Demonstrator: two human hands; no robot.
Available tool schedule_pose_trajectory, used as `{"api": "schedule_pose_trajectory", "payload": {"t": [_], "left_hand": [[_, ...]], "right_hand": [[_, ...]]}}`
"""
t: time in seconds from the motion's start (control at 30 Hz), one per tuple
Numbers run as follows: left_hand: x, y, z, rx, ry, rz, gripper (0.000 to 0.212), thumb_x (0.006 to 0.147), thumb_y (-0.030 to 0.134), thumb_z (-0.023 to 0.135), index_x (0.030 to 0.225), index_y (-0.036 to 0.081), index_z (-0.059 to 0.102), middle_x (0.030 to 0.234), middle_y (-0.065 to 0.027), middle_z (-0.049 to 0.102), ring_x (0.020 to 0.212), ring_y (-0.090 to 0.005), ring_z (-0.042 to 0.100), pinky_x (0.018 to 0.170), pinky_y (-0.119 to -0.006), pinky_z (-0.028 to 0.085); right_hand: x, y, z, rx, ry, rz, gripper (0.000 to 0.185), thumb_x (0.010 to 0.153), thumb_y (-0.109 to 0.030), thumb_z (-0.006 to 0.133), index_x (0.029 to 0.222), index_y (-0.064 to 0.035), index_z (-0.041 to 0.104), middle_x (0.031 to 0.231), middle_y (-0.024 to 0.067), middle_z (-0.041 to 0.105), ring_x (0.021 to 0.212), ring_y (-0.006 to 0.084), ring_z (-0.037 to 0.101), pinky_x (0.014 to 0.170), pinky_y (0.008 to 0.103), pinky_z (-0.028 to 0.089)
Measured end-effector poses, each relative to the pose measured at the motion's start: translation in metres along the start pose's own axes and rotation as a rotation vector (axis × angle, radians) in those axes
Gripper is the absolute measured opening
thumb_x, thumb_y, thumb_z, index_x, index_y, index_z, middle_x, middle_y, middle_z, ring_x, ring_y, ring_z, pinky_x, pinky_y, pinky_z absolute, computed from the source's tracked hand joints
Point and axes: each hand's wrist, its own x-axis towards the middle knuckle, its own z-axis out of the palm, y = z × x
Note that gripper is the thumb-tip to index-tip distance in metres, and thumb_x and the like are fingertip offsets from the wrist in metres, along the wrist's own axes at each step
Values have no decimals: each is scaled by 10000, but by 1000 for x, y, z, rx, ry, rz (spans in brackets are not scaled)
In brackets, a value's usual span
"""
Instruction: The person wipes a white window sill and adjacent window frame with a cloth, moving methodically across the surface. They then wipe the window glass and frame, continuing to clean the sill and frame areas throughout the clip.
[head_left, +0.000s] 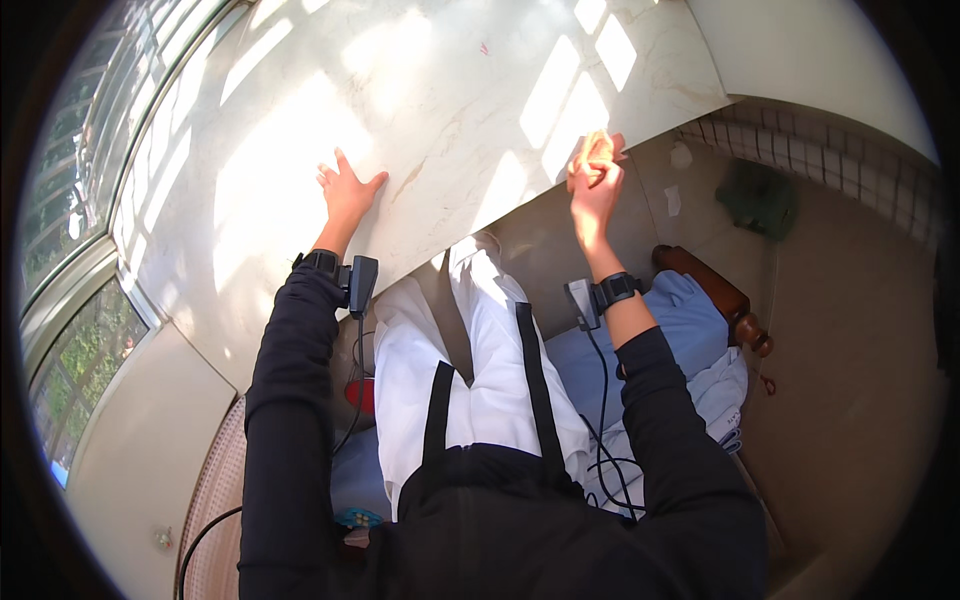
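My left hand (349, 187) rests with spread fingers on a pale marble-patterned tabletop (450, 142), in a bright patch of sunlight, and holds nothing. Near the table's front edge, my right hand (598, 172) is closed around a small orange-pink item (598, 148), perhaps a cloth; glare and the fingers hide its exact kind. A small red mark or scrap (484, 49) shows farther back on the tabletop. Each wrist bears a black strap with a small grey device and a cable.
A barred window (82, 150) borders the table at left. On the right are a turned wooden post (705, 285), blue bedding or clothing (675, 307), a dark green object (757, 199) on the floor and a checked cloth (810, 161). Black cables hang beside my legs.
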Motion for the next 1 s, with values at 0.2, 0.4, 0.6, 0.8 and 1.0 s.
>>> {"api": "schedule_pose_trajectory", "payload": {"t": [0.2, 0.4, 0.6, 0.8, 1.0], "left_hand": [[11, 3, 6, 185, -106, -49, 1045, 745, 444, 718, 1443, -21, 96, 1352, -493, 129, 1281, -623, 155, 1050, -545, 269], [9, -2, 0, 199, -134, -21, 1041, 752, 433, 720, 1439, -27, 88, 1332, -504, 144, 1262, -632, 193, 1016, -508, 344], [7, 5, -1, 275, -163, -37, 1039, 773, 413, 713, 1440, -19, 42, 1350, -496, 97, 1254, -636, 203, 953, -484, 428], [4, 6, 0, 228, -174, -62, 1051, 769, 389, 723, 1437, -20, 22, 1353, -499, 47, 1260, -633, 191, 966, -494, 422], [4, 9, -1, 252, -167, -44, 1065, 760, 380, 734, 1425, -46, 20, 1347, -498, 67, 1249, -637, 206, 972, -494, 414]], "right_hand": [[-80, -109, 121, -83, -498, -759, 292, 787, -132, 513, 1068, -158, 583, 876, 9, 488, 865, 189, 488, 796, 389, 389], [71, -59, 122, -203, -469, -746, 277, 774, -63, 516, 1045, -106, 552, 924, 76, 515, 892, 264, 507, 749, 366, 426], [203, 110, -55, -711, -53, 239, 433, 887, -139, 477, 1309, -44, 459, 1089, 166, 514, 1006, 347, 518, 900, 419, 419], [210, 101, -85, 81, 9, 555, 388, 933, -70, 386, 1313, -22, 446, 1199, 60, 462, 757, 139, 548, 575, 268, 453], [55, -99, 156, 66, -497, -519, 409, 839, -117, 503, 1248, -125, 529, 1275, -19, 468, 1011, 160, 491, 898, 345, 354]]}}
